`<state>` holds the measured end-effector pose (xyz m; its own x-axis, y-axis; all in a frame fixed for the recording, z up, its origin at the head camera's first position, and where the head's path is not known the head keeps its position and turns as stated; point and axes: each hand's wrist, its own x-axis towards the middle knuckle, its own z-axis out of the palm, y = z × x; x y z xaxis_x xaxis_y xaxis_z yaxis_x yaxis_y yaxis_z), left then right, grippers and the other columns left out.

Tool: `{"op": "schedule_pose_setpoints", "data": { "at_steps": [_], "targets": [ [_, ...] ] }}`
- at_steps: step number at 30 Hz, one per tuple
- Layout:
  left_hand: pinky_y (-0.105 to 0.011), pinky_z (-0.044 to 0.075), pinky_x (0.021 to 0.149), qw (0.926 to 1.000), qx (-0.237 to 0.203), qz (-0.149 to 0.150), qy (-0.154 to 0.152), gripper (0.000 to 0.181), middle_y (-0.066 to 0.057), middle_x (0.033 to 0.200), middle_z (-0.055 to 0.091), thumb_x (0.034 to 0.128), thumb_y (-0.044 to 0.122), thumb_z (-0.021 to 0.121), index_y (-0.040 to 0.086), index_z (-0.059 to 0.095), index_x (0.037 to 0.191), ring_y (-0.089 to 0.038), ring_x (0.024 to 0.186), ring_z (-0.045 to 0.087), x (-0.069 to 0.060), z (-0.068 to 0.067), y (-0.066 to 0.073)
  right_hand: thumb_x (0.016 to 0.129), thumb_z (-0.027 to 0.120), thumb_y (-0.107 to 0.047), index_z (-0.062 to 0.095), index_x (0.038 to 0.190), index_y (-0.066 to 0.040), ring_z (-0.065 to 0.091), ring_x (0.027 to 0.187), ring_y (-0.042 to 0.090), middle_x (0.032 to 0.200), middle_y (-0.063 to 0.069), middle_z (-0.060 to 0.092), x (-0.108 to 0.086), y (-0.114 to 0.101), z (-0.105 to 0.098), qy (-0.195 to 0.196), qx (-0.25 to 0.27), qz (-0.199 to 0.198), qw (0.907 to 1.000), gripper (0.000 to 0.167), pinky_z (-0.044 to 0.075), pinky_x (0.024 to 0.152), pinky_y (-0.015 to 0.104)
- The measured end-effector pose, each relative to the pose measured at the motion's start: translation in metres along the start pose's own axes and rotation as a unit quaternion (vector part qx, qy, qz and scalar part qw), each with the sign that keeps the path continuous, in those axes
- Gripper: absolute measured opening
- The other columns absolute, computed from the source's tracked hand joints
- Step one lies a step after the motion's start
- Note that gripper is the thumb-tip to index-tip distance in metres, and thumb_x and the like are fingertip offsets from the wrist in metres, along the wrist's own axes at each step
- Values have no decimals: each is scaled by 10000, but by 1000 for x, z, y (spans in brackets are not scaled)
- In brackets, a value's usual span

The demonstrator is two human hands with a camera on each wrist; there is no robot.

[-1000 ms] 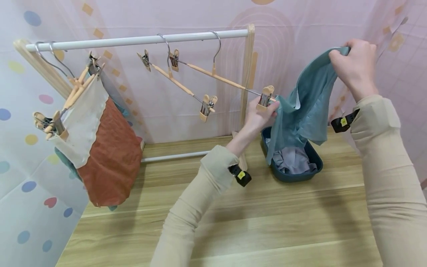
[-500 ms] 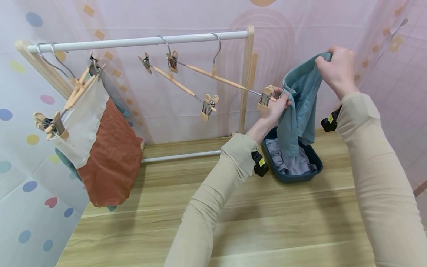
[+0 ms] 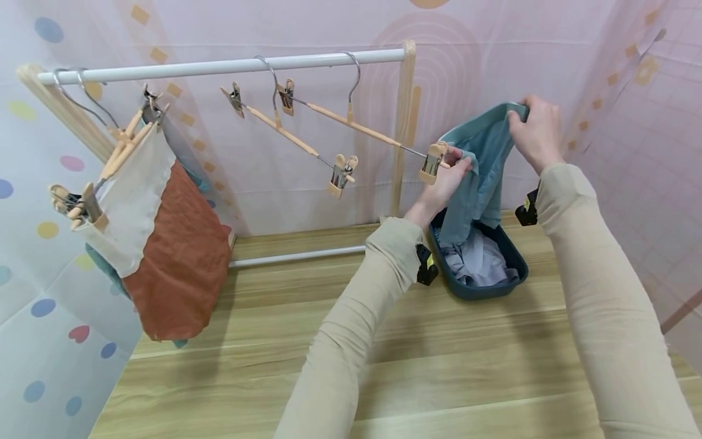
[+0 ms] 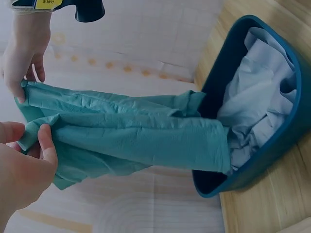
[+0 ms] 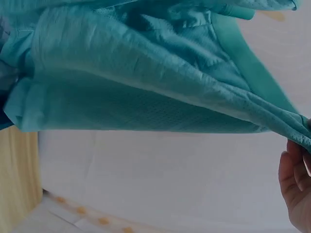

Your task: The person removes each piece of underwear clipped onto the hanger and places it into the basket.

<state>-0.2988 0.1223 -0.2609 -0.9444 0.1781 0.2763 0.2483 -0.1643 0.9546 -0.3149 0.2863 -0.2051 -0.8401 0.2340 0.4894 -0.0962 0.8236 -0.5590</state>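
Teal pants [image 3: 488, 183] hang by their waistband between both hands, the leg ends reaching down into a dark blue basin [image 3: 485, 292]. My left hand [image 3: 445, 183] pinches one part of the waistband, beside the end clip [image 3: 431, 164] of a clip hanger [image 3: 373, 130]. Higher and to the right, my right hand [image 3: 536, 131] grips another part of it. The left wrist view shows the two legs of the pants [image 4: 141, 141] side by side. In the right wrist view, the right hand [image 5: 297, 182] is partly cut off at the edge.
Grey-lavender cloth [image 3: 479, 259] lies in the basin. A white rail [image 3: 219, 67] carries another clip hanger [image 3: 290, 137] in the middle. At the left, hangers hold a rust and cream garment [image 3: 181, 256], with teal fabric behind it. The rack stands on a wooden tabletop [image 3: 428, 378].
My right hand has come down and left, nearer the left hand. The left hand moved slightly right, and its hold is now on a folded corner of the waistband. The pants shifted left.
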Motion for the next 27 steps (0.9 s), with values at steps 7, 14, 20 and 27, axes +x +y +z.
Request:
{"op": "schedule_pose_setpoints", "data": {
  "at_steps": [7, 14, 20, 27],
  "targets": [
    [-137, 384, 701, 9986, 371, -243, -295, 143, 42, 814, 413, 953, 30, 507, 98, 410, 874, -71, 788, 460, -3, -4, -11, 967, 442, -247, 586, 1146, 42, 427, 634, 110, 832, 67, 529, -12, 12, 7, -168, 55, -74, 9998, 370, 343, 582, 226],
    [-128, 388, 714, 9971, 601, -334, -331, 86, 37, 863, 442, 959, 71, 514, 96, 438, 929, -68, 841, 483, -8, -8, -18, 964, 442, -263, 588, 1088, 32, 415, 642, 148, 788, 58, 491, -17, 9, 5, -217, 155, -187, 9995, 352, 335, 599, 246],
    [-132, 390, 696, 9834, 1779, 201, -284, 160, -124, 1005, 595, 947, 106, 554, -12, 538, 1053, -135, 879, 534, -13, -10, -19, 971, 444, -252, 585, 1161, 40, 445, 687, 156, 934, 153, 574, -19, 6, 3, -485, 106, -338, 9982, 375, 351, 622, 235],
    [-129, 387, 699, 9612, 2649, 682, -365, 156, -136, 1059, 652, 935, 121, 579, -1, 567, 1031, -141, 849, 567, -21, -17, -30, 975, 440, -202, 590, 1152, 68, 557, 784, 280, 1043, 278, 628, -31, 25, 4, -804, -122, -747, 9939, 357, 397, 646, 292]
  ]
}}
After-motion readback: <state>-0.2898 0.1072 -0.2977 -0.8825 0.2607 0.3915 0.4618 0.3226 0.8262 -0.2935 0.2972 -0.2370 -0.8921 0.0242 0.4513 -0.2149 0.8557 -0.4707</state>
